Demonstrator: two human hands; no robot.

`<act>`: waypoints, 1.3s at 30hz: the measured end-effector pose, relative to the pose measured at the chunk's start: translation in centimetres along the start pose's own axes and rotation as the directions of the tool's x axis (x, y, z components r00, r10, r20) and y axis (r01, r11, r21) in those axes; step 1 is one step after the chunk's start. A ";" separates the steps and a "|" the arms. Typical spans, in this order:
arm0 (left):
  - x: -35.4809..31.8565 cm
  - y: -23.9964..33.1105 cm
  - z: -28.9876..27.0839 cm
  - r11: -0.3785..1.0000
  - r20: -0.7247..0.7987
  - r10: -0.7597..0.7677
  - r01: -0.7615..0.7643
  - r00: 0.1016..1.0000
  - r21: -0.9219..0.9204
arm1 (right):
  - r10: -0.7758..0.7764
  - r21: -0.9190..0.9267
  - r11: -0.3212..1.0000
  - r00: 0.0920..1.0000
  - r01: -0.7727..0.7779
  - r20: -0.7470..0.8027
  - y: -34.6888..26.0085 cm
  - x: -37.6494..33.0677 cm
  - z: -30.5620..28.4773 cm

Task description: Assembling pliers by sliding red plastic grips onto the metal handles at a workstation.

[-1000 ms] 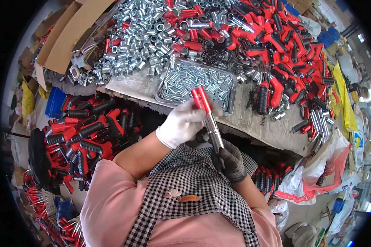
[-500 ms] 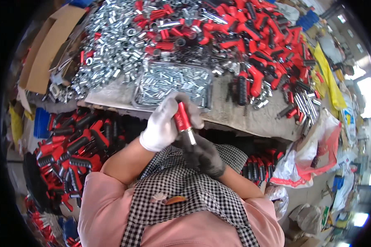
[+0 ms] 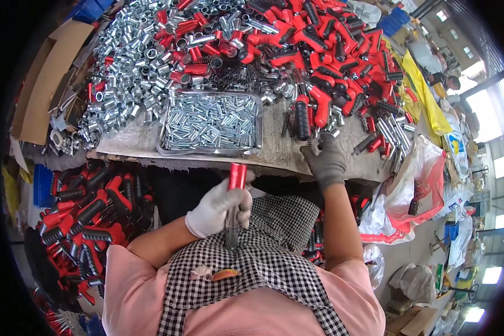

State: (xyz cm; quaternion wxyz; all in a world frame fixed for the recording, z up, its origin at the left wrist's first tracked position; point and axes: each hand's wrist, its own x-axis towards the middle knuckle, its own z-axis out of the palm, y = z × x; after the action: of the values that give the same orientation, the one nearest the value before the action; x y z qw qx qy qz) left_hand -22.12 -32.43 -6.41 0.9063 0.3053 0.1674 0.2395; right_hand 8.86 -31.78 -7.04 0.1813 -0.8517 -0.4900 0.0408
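In front of my apron, my left hand (image 3: pixel 223 208), in a white glove, is closed round an upright metal shaft with a shiny red sleeve (image 3: pixel 237 175) on its upper end. The sleeve sticks out above the fist; the shaft's blurred lower end shows beneath it. My right hand (image 3: pixel 326 161), in a dark grey glove, reaches to the table's front edge with thumb and fingers apart. Its fingertips are by a thin coil spring (image 3: pixel 287 124), a black ribbed grip (image 3: pixel 302 119) and small metal collars (image 3: pixel 336 120). Whether they touch any of these I cannot tell.
A metal tray (image 3: pixel 256 147) of small pins sits at the table's front. Behind lie heaps of silver collars (image 3: pixel 134 73) and red-black pistol-shaped handles (image 3: pixel 347 56). More handles (image 3: pixel 89 218) fill the space at lower left. A plastic sack (image 3: pixel 420 196) hangs at right.
My right hand has let go of the red-sleeved shaft and moved right and forward to the table. My left hand has drawn the shaft nearer my apron, sleeve upward. The view has shifted slightly.
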 end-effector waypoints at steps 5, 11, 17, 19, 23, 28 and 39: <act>0.0 1.3 2.1 0.967 -0.055 -0.170 0.177 0.984 0.184 | -0.077 0.077 0.995 0.993 0.070 0.093 5.1 3.3 3.2; 1.6 2.5 0.7 0.398 0.080 0.285 -0.194 0.955 0.897 | -0.279 0.699 0.672 0.958 0.247 -0.070 -1.2 -2.7 -4.8; 2.5 1.9 -0.2 -0.042 0.127 0.131 -0.122 0.983 0.992 | -0.770 0.514 0.533 0.637 0.672 -0.034 -5.8 -6.8 -5.7; 2.2 1.8 0.1 -0.082 0.126 0.148 -0.115 0.981 0.990 | -0.833 0.474 0.473 0.553 0.743 -0.036 -6.4 -7.2 -5.5; 1.8 1.6 -0.7 -0.025 0.107 0.224 -0.104 0.969 0.994 | -0.830 0.507 0.435 0.549 0.744 -0.093 -7.1 -7.2 -3.4; 0.9 1.6 -2.2 -0.035 0.056 0.314 -0.047 0.948 0.998 | -0.799 0.767 0.501 0.554 0.400 0.234 -6.3 -1.6 -3.7; -0.6 2.2 -1.9 -0.050 0.057 0.414 -0.039 0.909 0.998 | -0.040 0.928 0.356 0.991 -0.105 0.128 -2.6 8.1 -0.4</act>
State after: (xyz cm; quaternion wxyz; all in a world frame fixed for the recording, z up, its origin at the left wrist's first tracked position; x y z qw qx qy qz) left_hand -24.20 -30.36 -6.35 0.3352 0.8417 0.3513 0.2362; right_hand 10.99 -23.78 -4.89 0.5994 -0.6035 -0.3739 0.3696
